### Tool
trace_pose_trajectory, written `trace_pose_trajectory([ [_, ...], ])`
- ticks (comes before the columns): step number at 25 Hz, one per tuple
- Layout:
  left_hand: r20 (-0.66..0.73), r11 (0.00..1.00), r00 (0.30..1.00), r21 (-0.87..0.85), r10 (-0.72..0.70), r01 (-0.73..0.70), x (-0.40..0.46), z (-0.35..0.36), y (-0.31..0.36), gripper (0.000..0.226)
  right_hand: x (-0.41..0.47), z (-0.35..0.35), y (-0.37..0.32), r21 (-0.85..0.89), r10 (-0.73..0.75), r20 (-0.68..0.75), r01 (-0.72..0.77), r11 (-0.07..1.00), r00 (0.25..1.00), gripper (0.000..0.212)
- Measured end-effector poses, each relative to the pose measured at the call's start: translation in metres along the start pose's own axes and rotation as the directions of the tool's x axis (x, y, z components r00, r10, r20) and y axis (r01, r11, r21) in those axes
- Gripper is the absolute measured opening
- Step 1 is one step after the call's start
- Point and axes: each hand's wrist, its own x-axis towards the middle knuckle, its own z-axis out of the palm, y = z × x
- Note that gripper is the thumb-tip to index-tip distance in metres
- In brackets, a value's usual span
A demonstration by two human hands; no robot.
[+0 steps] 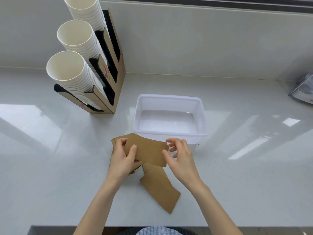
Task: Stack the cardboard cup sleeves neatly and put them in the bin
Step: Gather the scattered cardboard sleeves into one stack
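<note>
I hold a fanned bunch of flat brown cardboard cup sleeves just above the white counter, in front of the bin. My left hand grips the bunch at its left end, thumb on the top sleeve. My right hand pinches the right edge of the top sleeve with thumb and fingers. Two more sleeves lie on the counter below my hands: one stretches toward me, another is partly hidden under the bunch. The white plastic bin stands just behind, with nothing inside.
A cardboard cup holder with three slanted stacks of white paper cups stands at the back left. A silvery packet lies at the right edge. The counter's near edge runs along the bottom, the wall behind.
</note>
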Motion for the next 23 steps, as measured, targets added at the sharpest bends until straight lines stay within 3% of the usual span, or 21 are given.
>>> trace_pose_trajectory([
  [3, -0.084, 1.000, 0.996, -0.030, 0.006, -0.008, 0.004, -0.011, 0.001, 0.015, -0.012, 0.006, 0.012, -0.107, 0.098, 0.082, -0.089, 0.990, 0.992, 0.039],
  [6, -0.109, 0.998, 0.994, -0.055, -0.006, 0.000, 0.006, -0.015, -0.001, 0.014, -0.026, 0.024, 0.024, -0.424, 0.261, 0.279, -0.125, 0.897, 0.924, 0.071],
  [8, -0.111, 0.998, 0.994, -0.069, -0.010, 0.002, 0.004, -0.014, -0.003, 0.015, -0.034, 0.036, 0.029, -0.544, 0.294, 0.306, -0.087, 0.834, 0.906, 0.080],
  [10, -0.103, 0.997, 0.995, -0.074, -0.016, 0.008, 0.003, -0.014, -0.004, 0.016, -0.039, 0.042, 0.032, -0.577, 0.258, 0.269, -0.059, 0.815, 0.928, 0.075],
  [16, -0.088, 0.998, 0.996, -0.055, -0.026, 0.022, 0.000, -0.016, -0.004, 0.016, -0.036, 0.041, 0.036, -0.490, 0.251, 0.201, -0.125, 0.863, 0.947, 0.054],
  [20, -0.080, 0.998, 0.996, -0.055, -0.031, 0.027, 0.000, -0.017, -0.004, 0.014, -0.027, 0.024, 0.037, -0.211, 0.270, 0.109, -0.243, 0.947, 0.957, 0.029],
  [23, -0.091, 0.998, 0.996, -0.059, -0.022, 0.017, 0.001, -0.016, -0.004, 0.015, -0.018, 0.002, 0.034, -0.083, 0.273, 0.027, -0.270, 0.959, 0.962, 0.026],
])
